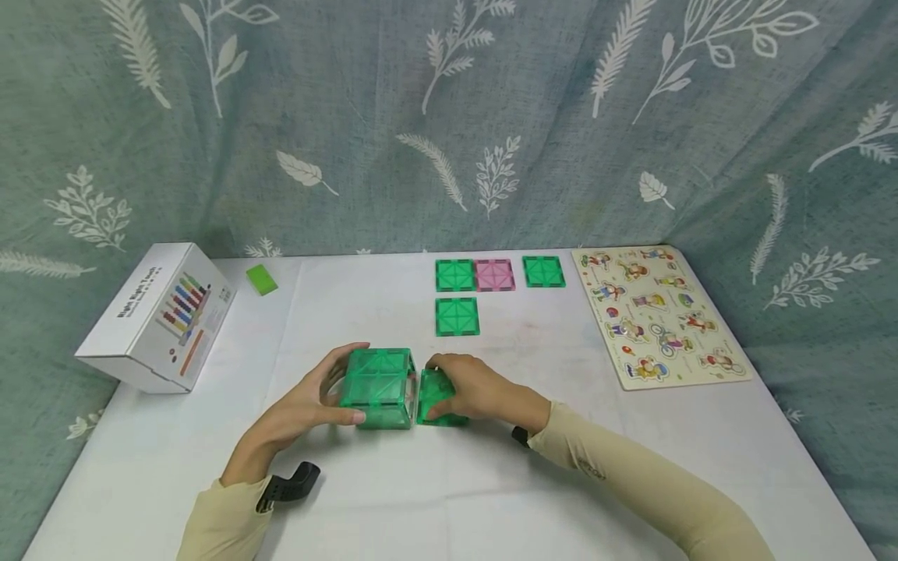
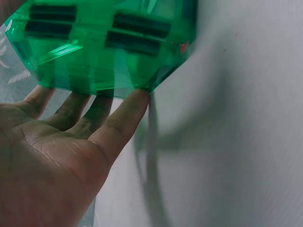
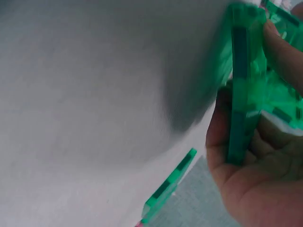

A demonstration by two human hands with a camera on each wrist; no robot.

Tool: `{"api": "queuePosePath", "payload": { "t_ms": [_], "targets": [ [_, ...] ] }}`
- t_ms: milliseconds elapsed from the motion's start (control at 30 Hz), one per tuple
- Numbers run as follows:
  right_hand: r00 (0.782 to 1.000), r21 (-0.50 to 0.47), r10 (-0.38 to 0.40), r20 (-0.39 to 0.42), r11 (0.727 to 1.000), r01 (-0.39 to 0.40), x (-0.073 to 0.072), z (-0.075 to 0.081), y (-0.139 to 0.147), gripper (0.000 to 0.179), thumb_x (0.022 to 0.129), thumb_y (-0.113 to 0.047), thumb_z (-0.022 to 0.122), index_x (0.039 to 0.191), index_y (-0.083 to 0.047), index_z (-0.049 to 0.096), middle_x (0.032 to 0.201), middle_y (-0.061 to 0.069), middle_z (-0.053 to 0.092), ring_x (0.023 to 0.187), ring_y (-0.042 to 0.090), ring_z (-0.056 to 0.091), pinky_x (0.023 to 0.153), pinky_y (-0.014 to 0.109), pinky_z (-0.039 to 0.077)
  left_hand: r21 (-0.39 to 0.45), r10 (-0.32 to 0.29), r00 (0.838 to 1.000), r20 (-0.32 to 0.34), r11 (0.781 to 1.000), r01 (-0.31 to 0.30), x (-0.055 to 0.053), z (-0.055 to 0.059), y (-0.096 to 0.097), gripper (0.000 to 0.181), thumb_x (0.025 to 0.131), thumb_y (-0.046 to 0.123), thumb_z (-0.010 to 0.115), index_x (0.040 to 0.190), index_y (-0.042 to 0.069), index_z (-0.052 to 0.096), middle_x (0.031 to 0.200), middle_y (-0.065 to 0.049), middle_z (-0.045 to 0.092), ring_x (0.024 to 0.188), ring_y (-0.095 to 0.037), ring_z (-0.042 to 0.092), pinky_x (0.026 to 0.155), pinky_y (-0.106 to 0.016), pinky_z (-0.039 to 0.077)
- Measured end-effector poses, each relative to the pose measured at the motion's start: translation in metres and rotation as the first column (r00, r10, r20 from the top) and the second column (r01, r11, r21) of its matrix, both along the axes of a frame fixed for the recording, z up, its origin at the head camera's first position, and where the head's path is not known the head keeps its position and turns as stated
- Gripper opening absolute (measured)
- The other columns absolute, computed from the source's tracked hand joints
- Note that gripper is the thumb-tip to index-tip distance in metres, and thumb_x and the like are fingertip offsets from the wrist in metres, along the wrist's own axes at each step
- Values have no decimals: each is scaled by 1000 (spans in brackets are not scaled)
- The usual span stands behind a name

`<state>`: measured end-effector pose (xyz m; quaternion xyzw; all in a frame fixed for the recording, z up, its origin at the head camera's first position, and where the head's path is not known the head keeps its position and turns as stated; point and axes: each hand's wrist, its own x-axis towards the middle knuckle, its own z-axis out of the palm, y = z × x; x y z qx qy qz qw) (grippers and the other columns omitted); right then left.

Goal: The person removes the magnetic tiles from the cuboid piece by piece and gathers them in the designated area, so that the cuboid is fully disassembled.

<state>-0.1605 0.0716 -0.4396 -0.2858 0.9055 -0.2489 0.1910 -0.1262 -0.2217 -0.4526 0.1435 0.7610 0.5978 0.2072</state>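
Observation:
A see-through green box of magnetic tiles (image 1: 379,377) stands on the white table in front of me. My left hand (image 1: 298,405) grips it from the left, thumb along the near side and fingers at the far side. In the left wrist view, fingertips reach the edge of the green tiles (image 2: 94,71). Just right of the box, my right hand (image 1: 480,387) pinches a green magnetic tile (image 3: 240,94) between thumb and fingers. That tile is close beside the box's right side, and the hand covers part of it in the head view.
Farther back lie more green tiles (image 1: 457,316) and a pink tile (image 1: 494,275). A wooden picture puzzle board (image 1: 610,312) is at the right. On the left are a white toy box (image 1: 140,312) and a small green block (image 1: 262,280). A leaf-patterned curtain (image 1: 365,156) hangs behind.

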Motion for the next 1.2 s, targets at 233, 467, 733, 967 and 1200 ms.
{"api": "queuePosePath", "payload": {
  "t_ms": [233,467,733,967,1200],
  "targets": [
    [987,-127,99,124,988,-83,-9,6,22,41,99,-15,64,138,-6,56,134,10,64,125,24,60,105,41,51,19,-6,1000,-6,1000,6,1,-1,-1,100,80,11,81,159,27,22,167,-11,15,156,-46,4,118,-69,22],
    [991,-148,44,124,989,-26,-25,12,51,37,99,-14,63,136,-9,59,121,10,69,113,23,65,93,37,55,21,-1,1000,-14,1000,1,1,-3,-2,100,80,10,81,159,27,22,165,-13,18,155,-45,7,118,-68,20],
    [972,-222,-170,164,953,204,-55,17,94,40,98,-17,65,137,-7,59,126,17,67,117,31,64,95,45,56,30,5,1000,27,1000,-6,3,-3,-1,106,82,11,81,161,31,13,168,-17,3,156,-47,-6,117,-76,5],
    [865,-222,-422,271,847,483,-77,16,117,47,100,-21,62,144,-7,52,141,23,57,132,38,54,105,52,50,31,-35,999,1,999,35,0,-5,-2,100,86,11,76,163,21,13,170,-13,9,156,-45,0,120,-69,13],
    [742,-194,-565,360,733,652,-98,0,127,51,101,-25,62,147,-8,49,150,22,49,139,38,47,112,52,44,-5,-39,999,7,999,39,1,-4,-2,101,87,14,76,163,13,9,170,-16,7,156,-47,1,122,-55,22]
  ]
}}
